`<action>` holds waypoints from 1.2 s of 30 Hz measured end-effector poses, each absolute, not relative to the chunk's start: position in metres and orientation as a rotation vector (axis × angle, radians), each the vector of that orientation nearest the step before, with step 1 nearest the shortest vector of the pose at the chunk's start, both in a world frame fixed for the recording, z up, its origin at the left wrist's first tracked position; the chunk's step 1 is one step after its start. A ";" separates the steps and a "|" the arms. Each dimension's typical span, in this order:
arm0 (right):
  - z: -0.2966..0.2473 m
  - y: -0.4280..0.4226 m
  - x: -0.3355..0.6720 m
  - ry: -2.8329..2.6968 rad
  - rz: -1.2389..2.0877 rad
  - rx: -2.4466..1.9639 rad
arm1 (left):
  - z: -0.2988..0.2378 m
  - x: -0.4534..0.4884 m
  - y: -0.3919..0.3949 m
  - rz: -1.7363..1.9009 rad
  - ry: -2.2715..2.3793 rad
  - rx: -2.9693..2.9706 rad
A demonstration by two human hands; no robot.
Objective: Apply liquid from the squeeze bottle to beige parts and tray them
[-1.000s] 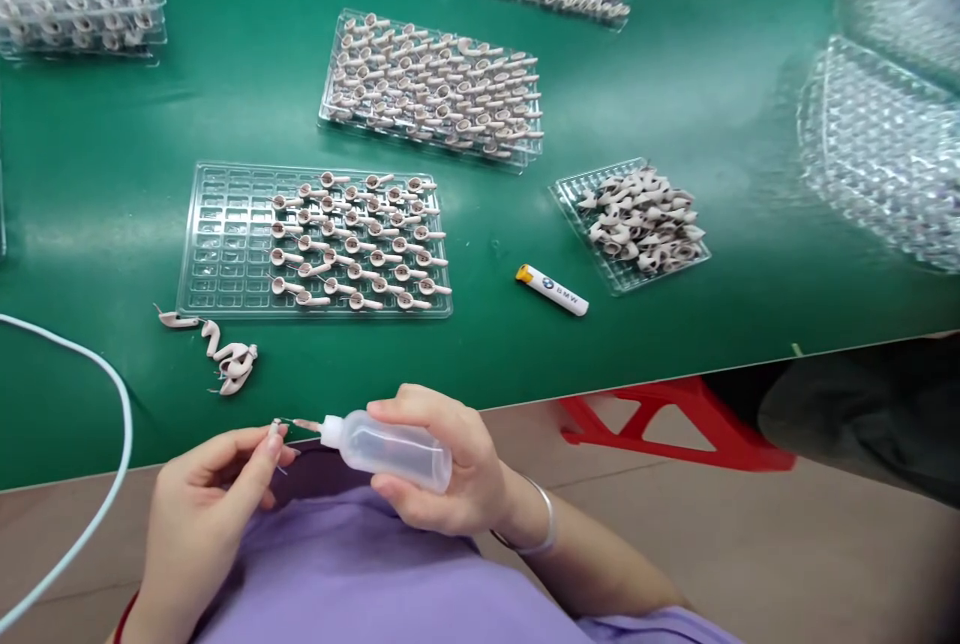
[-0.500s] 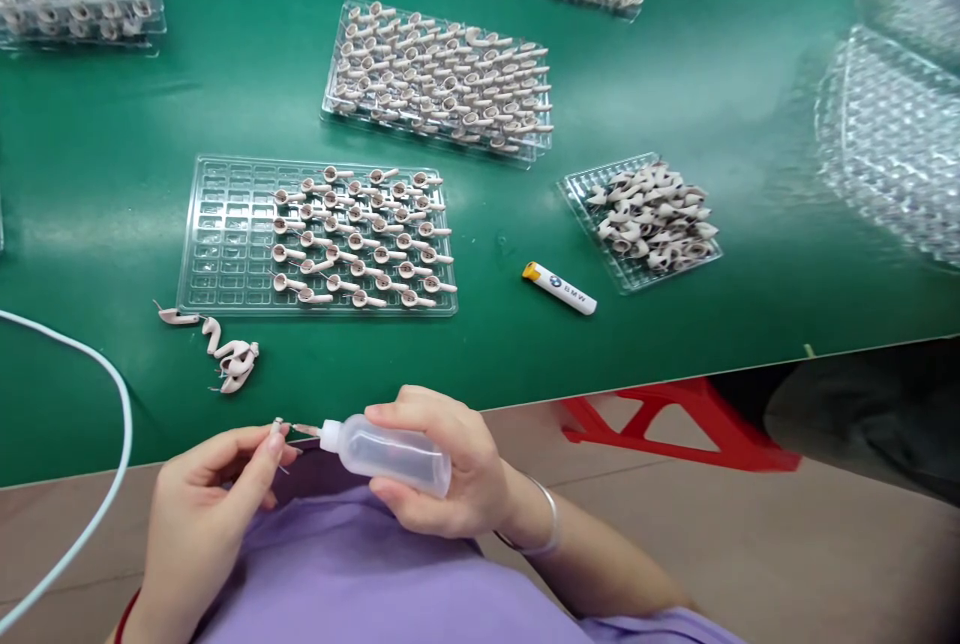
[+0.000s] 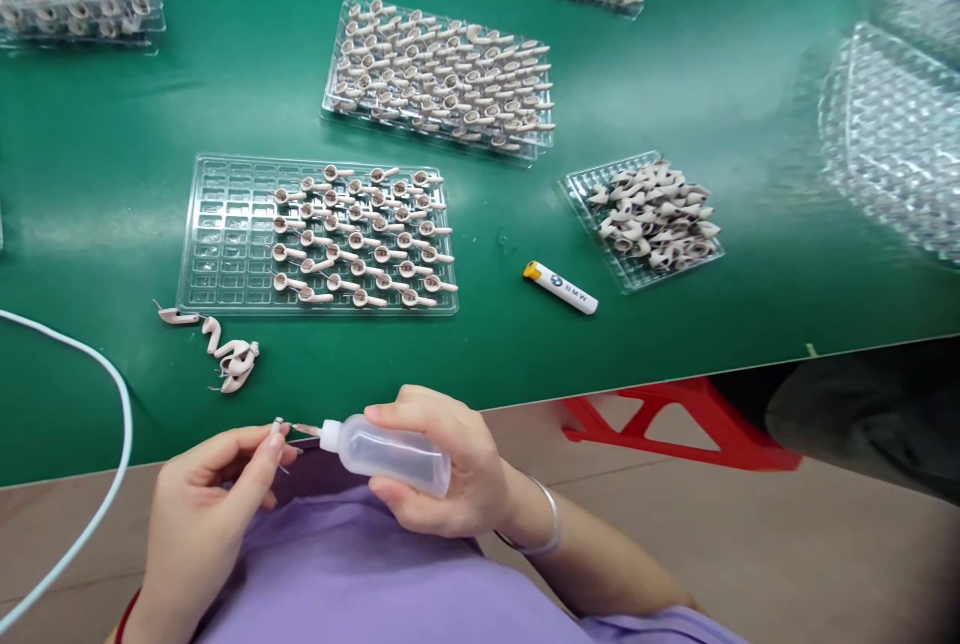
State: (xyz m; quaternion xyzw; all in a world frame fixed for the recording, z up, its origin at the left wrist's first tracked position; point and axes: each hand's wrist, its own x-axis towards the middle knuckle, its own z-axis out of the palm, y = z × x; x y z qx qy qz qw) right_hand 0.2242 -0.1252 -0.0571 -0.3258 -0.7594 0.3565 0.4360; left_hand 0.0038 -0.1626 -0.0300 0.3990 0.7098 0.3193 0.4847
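Observation:
Near the table's front edge, my left hand (image 3: 210, 509) pinches a small beige earbud shell (image 3: 277, 427) between thumb and fingers, most of it hidden. My right hand (image 3: 450, 469) is closed around a translucent squeeze bottle (image 3: 394, 454) with a white cap and a thin needle tip. The bottle lies tilted sideways, its tip pointing left at the shell; whether they touch I cannot tell. Several loose earbud shells (image 3: 236, 364) with thin wires lie just beyond my left hand. Behind them, a clear blister tray (image 3: 225, 239) carries rows of similar shells on its right part.
A second filled tray (image 3: 442, 79) sits farther back. To the right are a small tray with piled shells (image 3: 656, 214) and a white-and-yellow lighter (image 3: 561, 287). Stacked clear trays (image 3: 900, 144) stand far right. A white cable (image 3: 112, 374) curves at left; a red stool (image 3: 682, 424) is below the edge.

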 end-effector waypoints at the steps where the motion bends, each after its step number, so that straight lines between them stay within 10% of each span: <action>1: -0.057 -0.125 0.225 -1.888 0.886 -0.808 | -0.028 0.006 -0.162 0.779 1.746 0.952; 10: -0.057 -0.136 0.224 -1.643 1.133 -0.961 | -0.026 0.005 -0.169 0.717 1.660 0.747; 20: -0.064 -0.144 0.190 -1.987 0.566 -0.926 | -0.051 0.006 -0.176 0.600 1.384 0.522; 36: -0.071 -0.149 0.185 -1.955 0.543 -1.025 | -0.053 0.011 -0.173 0.563 1.469 0.606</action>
